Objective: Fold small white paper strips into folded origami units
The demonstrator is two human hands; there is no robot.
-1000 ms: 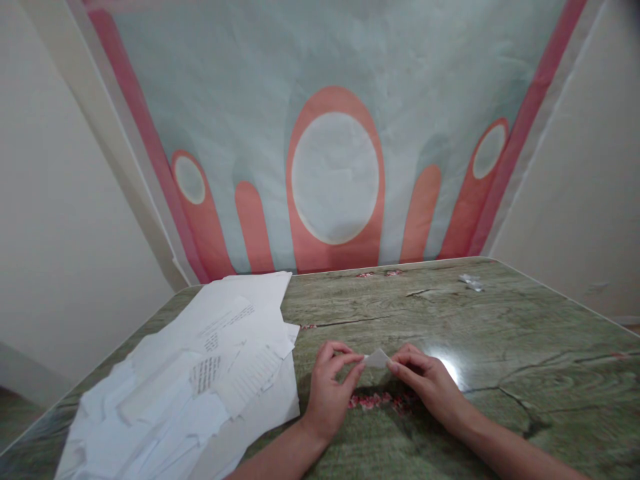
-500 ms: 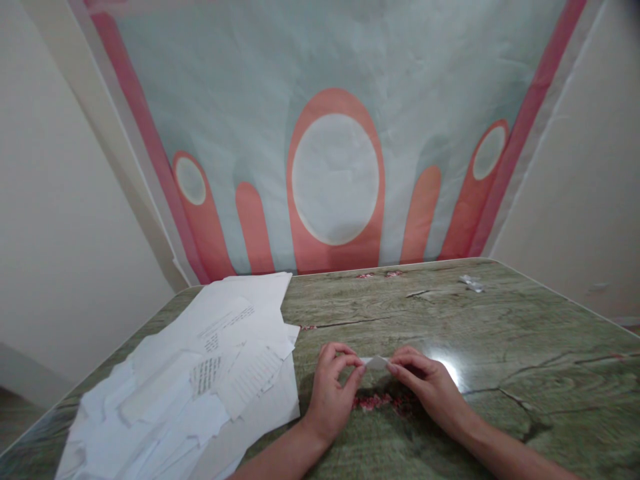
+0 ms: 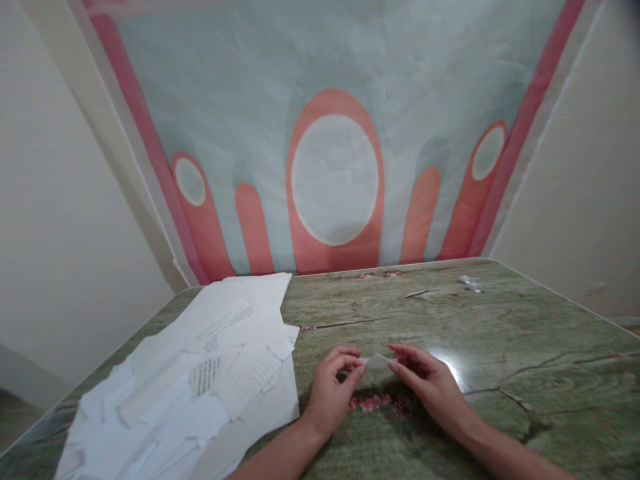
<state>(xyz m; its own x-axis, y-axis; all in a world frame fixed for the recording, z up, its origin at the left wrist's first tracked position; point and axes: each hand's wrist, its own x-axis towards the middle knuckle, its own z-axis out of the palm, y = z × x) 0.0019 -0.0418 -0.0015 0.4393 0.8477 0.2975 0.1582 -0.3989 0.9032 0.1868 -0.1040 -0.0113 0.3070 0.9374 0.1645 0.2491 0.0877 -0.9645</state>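
Observation:
A small piece of white folded paper [image 3: 379, 361] is held just above the table between my two hands, with a peaked fold at its middle. My left hand [image 3: 333, 387] pinches its left end between thumb and forefinger. At the right end is my right hand [image 3: 431, 385], its thumb against the paper and its forefinger slightly raised behind it. The middle of the paper shows between the fingertips; its ends are partly hidden.
A spread pile of white papers [image 3: 165, 400], some printed, covers the table's left side. Small shiny silvery scraps [image 3: 471, 284] lie at the back right of the wood-patterned table [image 3: 510, 347]. A patterned cloth or sheet [image 3: 440, 73] hangs behind the table.
My right forefinger has lifted a little away from the thumb. The paper's fold shows a broader face between my hands. My left hand has hardly moved.

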